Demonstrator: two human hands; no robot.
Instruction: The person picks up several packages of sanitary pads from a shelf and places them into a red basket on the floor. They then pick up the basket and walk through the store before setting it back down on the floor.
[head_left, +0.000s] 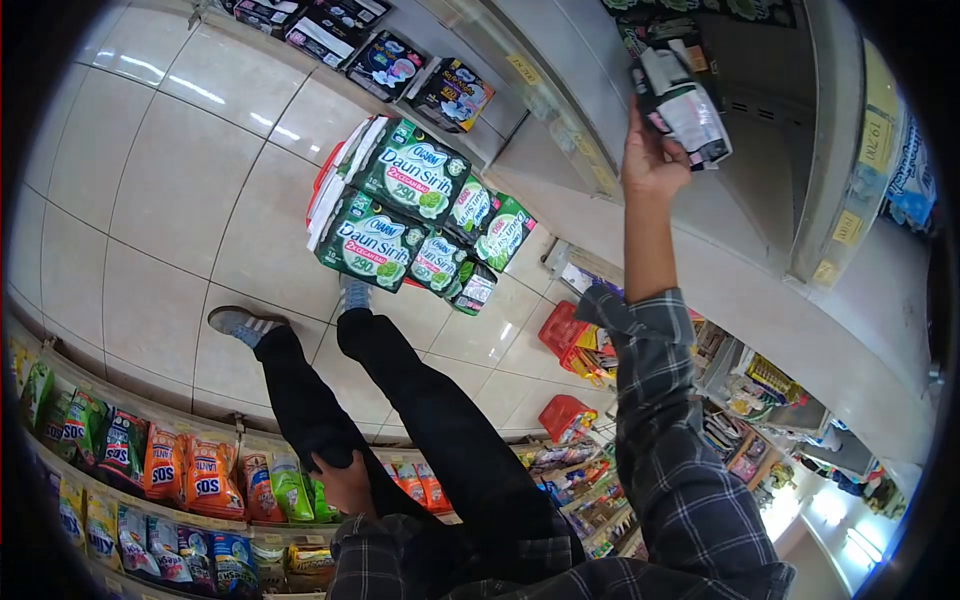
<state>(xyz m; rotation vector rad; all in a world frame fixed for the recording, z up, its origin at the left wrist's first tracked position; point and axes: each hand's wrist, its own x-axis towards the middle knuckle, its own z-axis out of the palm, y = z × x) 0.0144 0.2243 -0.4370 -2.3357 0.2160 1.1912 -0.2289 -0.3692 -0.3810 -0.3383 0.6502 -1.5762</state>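
Note:
On the right, my right hand (655, 160) reaches up into a shelf compartment, its fingers closed round the lower end of a dark package (690, 115) with white and pink on its side. Another dark package is partly visible behind it. My left hand (345, 485) rests against the dark trouser leg at my knee and holds nothing. Several green and black Charm Daun Sirih packs (410, 175) are stacked on the floor beside my shoe, with a red edge (322, 185) showing beneath them.
Dark packs (452, 94) line a low shelf at the top. Price labels (877, 138) run along the shelf edge at right. Orange and green pouches (212, 475) fill the shelves at lower left. Two red baskets (566, 416) with goods stand farther along the tiled floor (170, 200).

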